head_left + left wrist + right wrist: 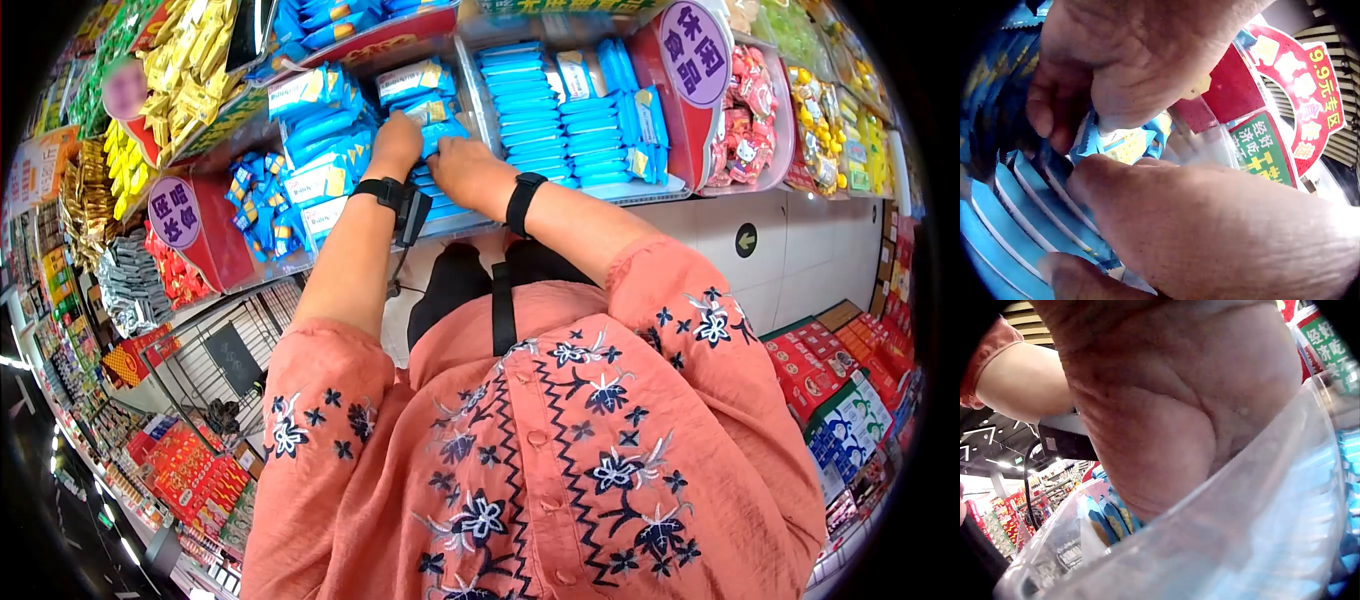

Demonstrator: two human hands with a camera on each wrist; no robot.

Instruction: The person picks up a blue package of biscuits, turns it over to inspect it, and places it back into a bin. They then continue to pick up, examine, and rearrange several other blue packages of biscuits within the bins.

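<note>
Both hands reach into a clear bin of blue snack packets (pixel 410 80). In the head view my left hand (pixel 397 145) is over the bin's near part, beside my right hand (pixel 468 175). In the left wrist view the left hand (pixel 1129 62) has its thumb and curled fingers at a blue packet (pixel 1125 144) with a pale yellow-printed face. From the lower right, the right hand (pixel 1204 225) spans several packets standing in a row (pixel 1029 212), thumb on one side and fingers on the other. In the right wrist view a clear plastic wall hides the right fingertips.
Neighbouring bins hold more blue packets (pixel 520 110) to the right and small blue-wrapped pieces (pixel 265 200) to the left. A clear divider (pixel 1222 512) stands close beside the right hand. A wire shopping cart (pixel 225 350) is at the lower left.
</note>
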